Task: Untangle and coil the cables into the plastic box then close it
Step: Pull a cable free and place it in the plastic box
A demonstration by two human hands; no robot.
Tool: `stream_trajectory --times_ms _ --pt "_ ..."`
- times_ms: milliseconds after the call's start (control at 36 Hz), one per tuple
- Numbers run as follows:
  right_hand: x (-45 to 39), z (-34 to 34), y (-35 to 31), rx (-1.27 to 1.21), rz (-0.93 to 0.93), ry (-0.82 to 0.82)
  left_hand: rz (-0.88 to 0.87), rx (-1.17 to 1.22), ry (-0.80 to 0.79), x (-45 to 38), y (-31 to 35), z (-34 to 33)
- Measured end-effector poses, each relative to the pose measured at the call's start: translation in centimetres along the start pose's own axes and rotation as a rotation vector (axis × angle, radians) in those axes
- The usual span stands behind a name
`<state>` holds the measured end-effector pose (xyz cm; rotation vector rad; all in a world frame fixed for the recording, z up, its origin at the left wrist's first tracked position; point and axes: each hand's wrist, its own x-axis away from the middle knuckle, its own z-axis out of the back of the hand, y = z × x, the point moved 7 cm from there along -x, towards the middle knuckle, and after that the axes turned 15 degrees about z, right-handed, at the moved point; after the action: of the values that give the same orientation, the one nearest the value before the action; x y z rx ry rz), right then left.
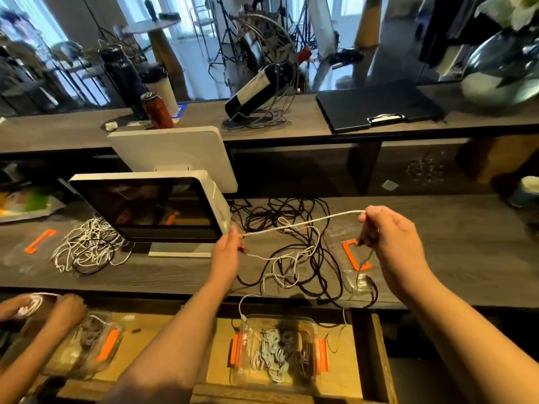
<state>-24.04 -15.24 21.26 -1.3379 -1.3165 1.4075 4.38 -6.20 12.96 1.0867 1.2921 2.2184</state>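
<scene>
I have a white cable [303,223] stretched between my two hands above the counter [437,228], its long axis running from lower left up to the right. My left hand [229,252] pinches it near the right edge of the monitor [151,211]; my right hand [388,231] grips the other end higher up, fingers [368,220] curled round it, with a thin dark lead hanging from the same fist. From my left hand the white cable drops back into the tangle of black and white cables [294,258] lying on the counter between my hands, so the free length lies below and to the right of my left fingers. I judge the left hand is the one to draw it out of the knot. The plastic box [278,349] with orange clips sits below the counter's near edge, already holding coiled cables, its lid [356,266] on the counter under my right hand.
</scene>
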Motion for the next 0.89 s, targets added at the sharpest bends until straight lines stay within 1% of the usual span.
stream_trajectory --times_ms 83,139,222,278,333,389,444,528,583,667,750,833,889 --pt "0.5 0.7 1.5 0.111 -0.085 -0.024 -0.07 0.136 -0.038 -0.5 2.7 0.3" --pt "1.0 0.7 2.4 0.159 -0.142 -0.065 -0.124 0.178 -0.058 -0.1 5.5 0.3" --pt "1.6 0.0 3.2 0.235 -0.198 -0.182 -0.249 0.121 -0.082 1.7 10.2 -0.2" --pt "1.7 -0.9 3.2 0.236 -0.198 -0.271 -0.336 0.052 -0.112 3.2 12.8 -1.1" --pt "1.7 -2.1 2.3 0.172 -0.173 -0.336 -0.443 -0.042 -0.146 5.0 15.0 -2.2" --pt "1.7 -3.3 1.2 0.113 -0.121 -0.36 -0.545 -0.143 -0.209 6.9 16.4 -3.7" --pt "1.6 -4.5 0.0 0.155 -0.028 -0.404 -0.636 -0.269 -0.248 8.5 16.9 -5.2" --pt "1.7 -6.5 -1.8 0.163 0.088 -0.486 -0.685 -0.392 -0.282 9.4 16.3 -7.0" --pt "1.6 -7.0 -2.9 0.111 0.13 -0.467 -0.667 -0.419 -0.29 9.4 15.6 -7.6" --pt "1.1 -6.3 -3.6 -0.006 0.139 -0.322 -0.592 -0.389 -0.235 8.6 14.3 -7.3" --pt "0.7 -5.2 -3.7 -0.05 0.156 -0.235 -0.48 -0.37 -0.172 6.7 11.8 -6.7" --pt "0.2 -3.8 -3.4 -0.134 0.124 -0.154 -0.266 -0.355 -0.11 3.2 7.6 -5.6" --pt "-0.1 -2.8 -3.1 -0.172 0.089 -0.101 -0.108 -0.266 -0.095 1.1 4.9 -4.5"
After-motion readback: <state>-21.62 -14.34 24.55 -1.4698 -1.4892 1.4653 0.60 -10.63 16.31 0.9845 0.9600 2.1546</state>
